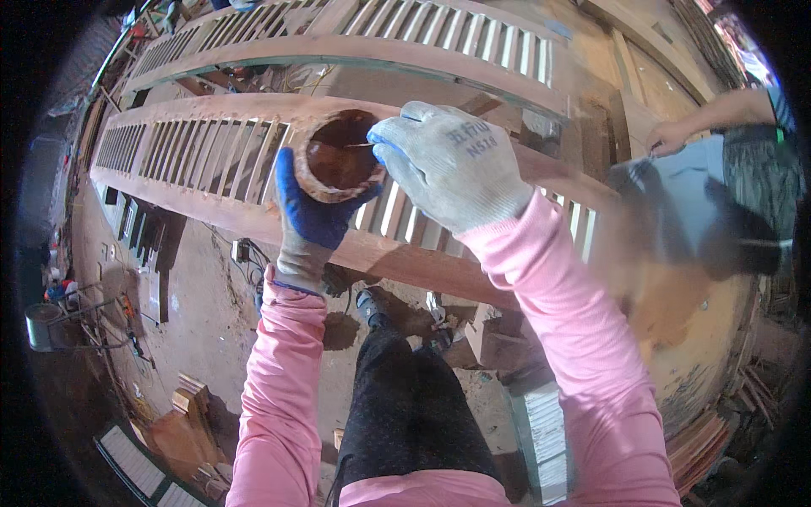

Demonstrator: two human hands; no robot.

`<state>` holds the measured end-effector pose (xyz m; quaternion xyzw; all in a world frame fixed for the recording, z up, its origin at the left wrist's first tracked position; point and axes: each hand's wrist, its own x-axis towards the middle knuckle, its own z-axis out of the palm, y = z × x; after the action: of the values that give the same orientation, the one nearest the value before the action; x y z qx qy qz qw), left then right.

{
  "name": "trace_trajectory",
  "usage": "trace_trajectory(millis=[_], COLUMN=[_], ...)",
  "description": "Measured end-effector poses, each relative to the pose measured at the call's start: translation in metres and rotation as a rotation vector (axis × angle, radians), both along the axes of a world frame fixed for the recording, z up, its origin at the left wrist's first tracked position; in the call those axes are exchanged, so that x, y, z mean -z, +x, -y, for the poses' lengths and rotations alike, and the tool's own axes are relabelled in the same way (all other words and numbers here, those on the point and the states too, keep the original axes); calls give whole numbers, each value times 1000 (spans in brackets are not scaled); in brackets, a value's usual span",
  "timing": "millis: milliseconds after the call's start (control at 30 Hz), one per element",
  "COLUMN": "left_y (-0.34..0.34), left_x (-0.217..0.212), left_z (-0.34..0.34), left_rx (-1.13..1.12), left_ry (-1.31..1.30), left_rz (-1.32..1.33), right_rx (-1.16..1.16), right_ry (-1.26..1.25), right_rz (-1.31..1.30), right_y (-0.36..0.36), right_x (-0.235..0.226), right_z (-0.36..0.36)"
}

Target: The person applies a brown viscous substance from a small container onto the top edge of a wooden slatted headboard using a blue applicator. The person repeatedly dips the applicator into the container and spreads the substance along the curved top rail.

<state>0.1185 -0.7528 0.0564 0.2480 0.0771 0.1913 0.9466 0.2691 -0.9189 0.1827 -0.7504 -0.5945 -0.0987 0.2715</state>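
Note:
My left hand, in a blue and grey work glove, cups a round bowl from its near side. Reddish-brown stuff coats the bowl's inside, and its rim is crusted. My right hand, in a pale glove with blue fingertips, is closed in a pinch at the bowl's right edge. From that pinch a thin light-coloured tool reaches over the bowl's opening; its exact kind I cannot make out. Under both hands lies a louvred wooden shutter panel, with reddish-brown smears on its frame near the bowl.
A second louvred panel lies beyond the first. At the right, another person's hand is near a pale cloth-like thing. Wood offcuts lie on the floor at lower left, and a metal-framed stand is at far left.

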Motion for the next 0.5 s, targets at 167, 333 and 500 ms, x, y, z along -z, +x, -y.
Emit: trace_trajectory(millis=[167,333,500], left_y=[-6,-7,-14], left_x=[5,9,9], left_z=[-23,-43,-61], left_rx=[-4,-79,-91], left_ry=[-100,254,156], left_rz=[-61,-163,-138], right_rx=[23,48,103], right_ry=[-180,-204,3], right_rz=[56,-1027,-1780], right_y=[-4,18,27], right_x=[9,22,33], right_z=[-43,-62,-61])
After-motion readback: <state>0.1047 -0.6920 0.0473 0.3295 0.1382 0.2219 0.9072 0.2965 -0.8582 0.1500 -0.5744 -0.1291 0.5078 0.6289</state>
